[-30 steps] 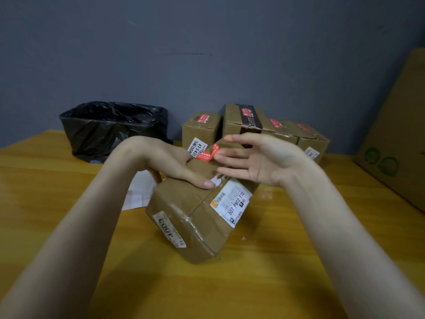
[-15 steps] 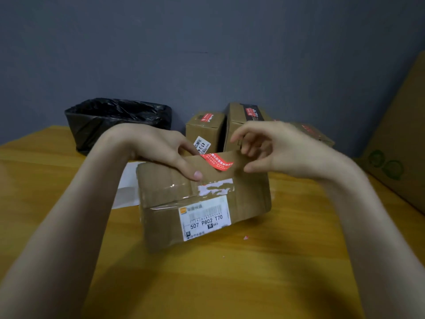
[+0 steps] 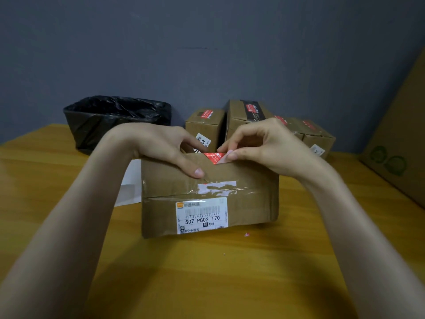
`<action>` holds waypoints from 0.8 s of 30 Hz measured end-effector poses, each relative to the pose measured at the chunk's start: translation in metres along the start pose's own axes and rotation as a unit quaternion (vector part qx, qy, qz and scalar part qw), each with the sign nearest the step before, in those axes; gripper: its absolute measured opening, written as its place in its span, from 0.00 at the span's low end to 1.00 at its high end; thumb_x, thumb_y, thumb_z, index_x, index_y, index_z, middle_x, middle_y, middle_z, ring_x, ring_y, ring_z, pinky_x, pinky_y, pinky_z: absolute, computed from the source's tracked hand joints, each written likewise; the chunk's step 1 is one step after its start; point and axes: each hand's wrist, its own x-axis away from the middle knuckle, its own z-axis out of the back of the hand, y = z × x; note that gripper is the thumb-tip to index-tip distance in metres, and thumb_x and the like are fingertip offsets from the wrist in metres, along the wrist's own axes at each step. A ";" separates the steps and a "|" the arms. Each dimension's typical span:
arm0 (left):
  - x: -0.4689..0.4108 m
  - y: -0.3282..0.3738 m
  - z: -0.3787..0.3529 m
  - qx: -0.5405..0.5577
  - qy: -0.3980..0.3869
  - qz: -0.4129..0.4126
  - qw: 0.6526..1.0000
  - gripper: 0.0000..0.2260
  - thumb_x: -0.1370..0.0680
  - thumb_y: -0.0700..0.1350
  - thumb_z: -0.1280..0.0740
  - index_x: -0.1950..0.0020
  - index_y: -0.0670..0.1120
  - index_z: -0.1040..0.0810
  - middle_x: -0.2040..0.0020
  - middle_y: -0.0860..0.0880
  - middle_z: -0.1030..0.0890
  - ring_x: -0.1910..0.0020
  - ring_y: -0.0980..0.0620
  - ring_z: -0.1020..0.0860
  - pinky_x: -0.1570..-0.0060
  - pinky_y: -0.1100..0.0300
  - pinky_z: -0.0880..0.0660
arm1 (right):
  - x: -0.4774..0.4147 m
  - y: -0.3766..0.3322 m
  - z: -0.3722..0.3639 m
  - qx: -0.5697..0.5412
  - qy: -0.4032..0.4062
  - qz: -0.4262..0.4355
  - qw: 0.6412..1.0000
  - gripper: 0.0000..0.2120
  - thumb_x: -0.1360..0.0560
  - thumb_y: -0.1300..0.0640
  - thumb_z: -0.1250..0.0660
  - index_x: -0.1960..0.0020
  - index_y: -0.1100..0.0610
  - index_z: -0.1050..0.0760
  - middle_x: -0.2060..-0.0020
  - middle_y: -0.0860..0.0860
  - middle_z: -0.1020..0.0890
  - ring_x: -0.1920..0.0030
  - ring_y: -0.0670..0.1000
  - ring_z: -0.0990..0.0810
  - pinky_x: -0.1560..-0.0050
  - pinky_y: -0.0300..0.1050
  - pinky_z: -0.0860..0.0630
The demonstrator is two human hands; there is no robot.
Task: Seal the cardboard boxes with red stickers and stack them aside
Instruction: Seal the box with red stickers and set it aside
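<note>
Left grip point(image 3: 161, 146), head view: curled over top left edge of brown cardboard box point(image 3: 248, 199), thumb pressed flat on front face, fingers over top. Box held upright on yellow wooden table point(image 3: 207, 284), front face toward camera. Right grip point(image 3: 264, 143): thumb and forefinger closed in a pinch on red sticker point(image 3: 215, 157) at top front edge of box, other fingers curled above. Sticker partly over the edge, pale underside showing by thumb. White shipping label point(image 3: 202, 215) with barcode low on front face; torn white tape remnant point(image 3: 217, 187) just above it. Behind box, near grey wall point(image 3: 207, 54): row of smaller brown cardboard boxes point(image 3: 207, 127), red stickers on tops, side by side. Black plastic-lined bin point(image 3: 115, 120) back left. White paper sheet point(image 3: 131, 180) flat on table, just left of box. Large cardboard panel point(image 3: 402, 139) leaning far right. Tiny red scrap point(image 3: 246, 234) on table in front of box.
</note>
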 end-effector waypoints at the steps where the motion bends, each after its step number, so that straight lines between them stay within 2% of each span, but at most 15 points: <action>1: 0.000 0.000 0.000 -0.003 -0.001 0.001 1.000 0.43 0.45 0.65 0.27 0.31 0.58 0.32 0.39 0.56 0.24 0.45 0.56 0.22 0.45 0.58 0.23 | 0.000 -0.001 0.000 -0.005 -0.003 -0.006 1.000 0.05 0.31 0.62 0.27 0.63 0.54 0.21 0.57 0.50 0.15 0.52 0.46 0.18 0.45 0.49 0.22; 8: 0.001 0.004 0.000 -0.017 -0.011 0.009 1.000 0.40 0.41 0.61 0.28 0.30 0.59 0.34 0.40 0.56 0.26 0.44 0.55 0.24 0.43 0.56 0.24 | 0.001 -0.005 0.003 -0.019 0.002 -0.022 1.000 0.08 0.28 0.62 0.30 0.63 0.51 0.24 0.59 0.54 0.15 0.53 0.50 0.17 0.46 0.49 0.22; 12: 0.002 0.004 -0.001 -0.016 -0.006 0.005 1.000 0.40 0.42 0.61 0.27 0.30 0.58 0.33 0.38 0.55 0.25 0.43 0.54 0.24 0.42 0.55 0.24 | 0.002 -0.006 0.004 -0.020 0.003 -0.028 0.999 0.09 0.28 0.62 0.31 0.63 0.51 0.25 0.63 0.50 0.16 0.58 0.45 0.18 0.54 0.40 0.24; 14: 0.002 0.004 -0.001 -0.018 -0.005 0.001 1.000 0.42 0.44 0.64 0.26 0.31 0.59 0.32 0.38 0.55 0.25 0.43 0.54 0.23 0.42 0.54 0.24 | 0.002 -0.008 0.005 -0.043 0.009 -0.034 0.998 0.08 0.27 0.62 0.32 0.62 0.52 0.26 0.67 0.47 0.17 0.63 0.40 0.20 0.59 0.32 0.25; 16: 0.004 0.003 -0.001 -0.016 -0.007 -0.002 1.000 0.43 0.46 0.65 0.27 0.32 0.59 0.31 0.38 0.55 0.25 0.43 0.55 0.23 0.43 0.54 0.23 | 0.003 -0.010 0.006 -0.061 0.015 -0.035 0.997 0.08 0.27 0.63 0.32 0.62 0.53 0.26 0.68 0.47 0.18 0.65 0.38 0.21 0.60 0.29 0.27; 18: 0.005 0.004 -0.001 -0.019 -0.011 -0.005 1.000 0.42 0.45 0.65 0.26 0.32 0.59 0.31 0.38 0.55 0.25 0.43 0.56 0.23 0.44 0.55 0.23 | 0.004 -0.010 0.006 -0.059 0.013 -0.034 0.998 0.08 0.27 0.63 0.33 0.62 0.53 0.27 0.67 0.52 0.17 0.63 0.41 0.20 0.58 0.32 0.25; 20: 0.006 0.009 -0.003 -0.036 -0.016 -0.014 0.999 0.40 0.40 0.63 0.24 0.31 0.58 0.33 0.38 0.57 0.25 0.45 0.57 0.24 0.46 0.59 0.23 | 0.004 -0.011 0.008 -0.060 0.008 -0.035 0.998 0.07 0.27 0.63 0.33 0.61 0.53 0.27 0.64 0.58 0.16 0.60 0.48 0.18 0.54 0.40 0.23; 22: 0.007 0.016 -0.004 -0.061 -0.009 -0.024 0.998 0.38 0.37 0.59 0.26 0.29 0.56 0.35 0.39 0.58 0.26 0.46 0.59 0.24 0.47 0.62 0.24 | 0.005 -0.013 0.010 -0.084 -0.004 -0.038 0.996 0.07 0.27 0.64 0.33 0.60 0.54 0.27 0.60 0.58 0.16 0.57 0.53 0.17 0.51 0.46 0.21; 24: 0.007 0.023 -0.007 -0.092 0.002 -0.029 0.995 0.38 0.36 0.57 0.26 0.28 0.56 0.36 0.41 0.60 0.26 0.47 0.61 0.24 0.47 0.63 0.24 | 0.005 -0.015 0.011 -0.106 -0.028 -0.046 0.993 0.06 0.26 0.65 0.34 0.59 0.56 0.26 0.58 0.57 0.16 0.56 0.52 0.17 0.53 0.45 0.20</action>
